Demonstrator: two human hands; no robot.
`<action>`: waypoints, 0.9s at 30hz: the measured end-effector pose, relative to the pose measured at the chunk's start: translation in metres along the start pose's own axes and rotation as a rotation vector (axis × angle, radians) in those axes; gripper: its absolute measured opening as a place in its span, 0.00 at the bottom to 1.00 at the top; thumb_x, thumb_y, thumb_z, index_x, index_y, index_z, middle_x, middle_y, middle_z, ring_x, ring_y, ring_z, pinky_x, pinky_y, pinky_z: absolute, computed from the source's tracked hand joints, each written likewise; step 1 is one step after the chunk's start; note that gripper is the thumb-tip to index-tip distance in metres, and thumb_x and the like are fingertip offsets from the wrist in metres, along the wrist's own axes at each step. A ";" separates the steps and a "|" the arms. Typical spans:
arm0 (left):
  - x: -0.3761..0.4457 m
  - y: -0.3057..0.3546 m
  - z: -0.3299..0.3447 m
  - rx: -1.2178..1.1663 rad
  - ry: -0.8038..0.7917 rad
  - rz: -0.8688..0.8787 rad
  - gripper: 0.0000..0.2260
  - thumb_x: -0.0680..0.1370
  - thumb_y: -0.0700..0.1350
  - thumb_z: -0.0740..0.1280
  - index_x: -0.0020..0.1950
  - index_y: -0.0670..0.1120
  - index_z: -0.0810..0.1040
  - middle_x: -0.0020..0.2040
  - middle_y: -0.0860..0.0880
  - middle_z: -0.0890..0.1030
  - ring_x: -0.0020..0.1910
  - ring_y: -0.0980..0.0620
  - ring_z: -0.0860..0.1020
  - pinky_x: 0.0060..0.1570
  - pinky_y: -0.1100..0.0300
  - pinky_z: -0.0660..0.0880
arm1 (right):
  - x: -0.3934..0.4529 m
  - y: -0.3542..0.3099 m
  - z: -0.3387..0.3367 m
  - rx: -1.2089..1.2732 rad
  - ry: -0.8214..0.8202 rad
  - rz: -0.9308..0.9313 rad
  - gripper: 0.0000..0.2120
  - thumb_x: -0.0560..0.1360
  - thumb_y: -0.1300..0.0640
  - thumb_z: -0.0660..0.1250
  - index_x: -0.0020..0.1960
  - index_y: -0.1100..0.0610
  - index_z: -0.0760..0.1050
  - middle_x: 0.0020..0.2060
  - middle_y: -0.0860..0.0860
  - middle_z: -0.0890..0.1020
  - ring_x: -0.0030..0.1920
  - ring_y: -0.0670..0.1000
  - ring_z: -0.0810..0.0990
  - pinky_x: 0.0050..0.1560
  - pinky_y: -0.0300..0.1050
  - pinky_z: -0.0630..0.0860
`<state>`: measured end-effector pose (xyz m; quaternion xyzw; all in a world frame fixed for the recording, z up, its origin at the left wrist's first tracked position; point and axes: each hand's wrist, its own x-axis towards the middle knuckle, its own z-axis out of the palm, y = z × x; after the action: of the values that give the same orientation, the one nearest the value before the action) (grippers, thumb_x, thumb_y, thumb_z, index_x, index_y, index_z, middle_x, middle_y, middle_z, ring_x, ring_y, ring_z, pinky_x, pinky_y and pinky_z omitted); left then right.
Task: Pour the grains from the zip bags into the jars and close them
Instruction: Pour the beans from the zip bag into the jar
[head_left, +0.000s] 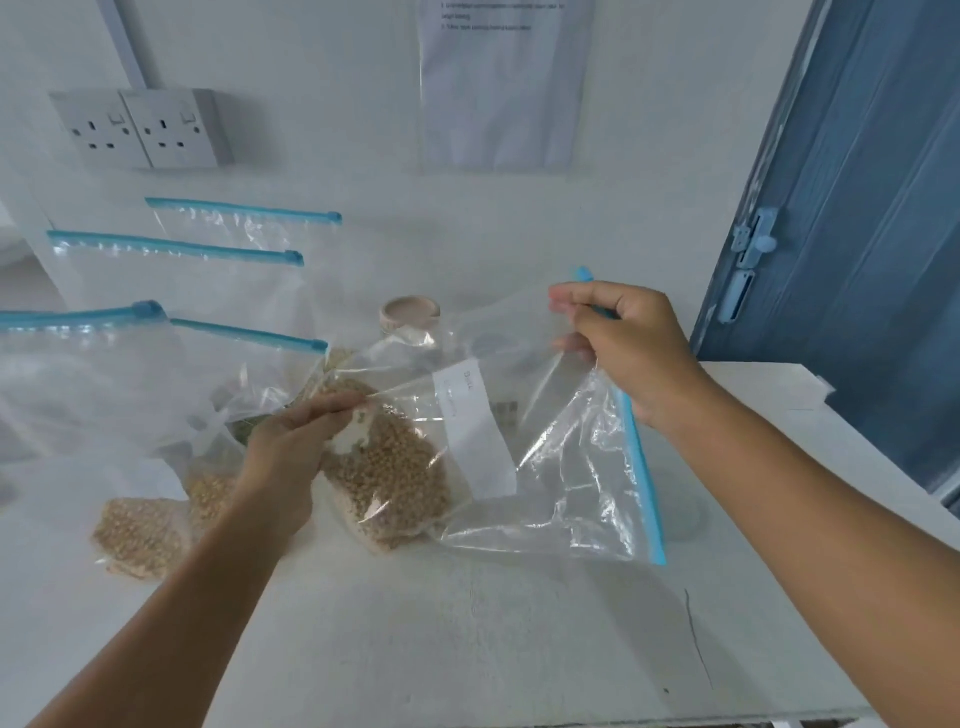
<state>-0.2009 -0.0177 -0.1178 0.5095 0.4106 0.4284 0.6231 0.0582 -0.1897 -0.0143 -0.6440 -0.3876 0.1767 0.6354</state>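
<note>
Pinching the blue zip strip of a clear zip bag (498, 441) between thumb and curled fingers, my right hand (623, 348) holds its top edge up over the white table (467, 634), while my left hand (285, 457) nips the bag's far side with fingertips pressed together, just above the tan grains (389, 478) pooled in its lower corner. I count four more zip bags (171, 291) standing or lying to the left, and one jar (410, 317) with a pale lid behind the held bag, partly hidden by plastic.
</note>
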 end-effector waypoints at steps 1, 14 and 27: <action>0.000 0.004 0.001 -0.002 0.004 0.022 0.09 0.78 0.36 0.72 0.53 0.48 0.88 0.53 0.49 0.88 0.45 0.52 0.80 0.45 0.60 0.74 | 0.000 0.004 0.000 0.022 0.015 0.013 0.11 0.83 0.63 0.66 0.56 0.51 0.85 0.54 0.45 0.86 0.39 0.46 0.87 0.47 0.36 0.80; -0.008 -0.001 0.013 0.086 -0.054 0.148 0.10 0.79 0.35 0.73 0.55 0.48 0.88 0.56 0.43 0.86 0.55 0.47 0.84 0.63 0.52 0.79 | -0.007 0.032 -0.015 0.305 0.057 0.118 0.08 0.78 0.65 0.73 0.56 0.57 0.85 0.50 0.54 0.85 0.42 0.53 0.86 0.44 0.40 0.82; 0.012 0.011 0.007 -0.165 0.079 -0.111 0.08 0.85 0.45 0.66 0.64 0.48 0.80 0.41 0.49 0.82 0.38 0.52 0.82 0.52 0.54 0.79 | -0.005 0.051 -0.022 0.214 0.085 0.076 0.08 0.79 0.64 0.72 0.54 0.53 0.87 0.53 0.50 0.88 0.51 0.47 0.85 0.57 0.44 0.83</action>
<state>-0.1919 -0.0073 -0.1065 0.4156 0.4258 0.4452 0.6691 0.0847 -0.2031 -0.0614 -0.5937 -0.3147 0.2133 0.7092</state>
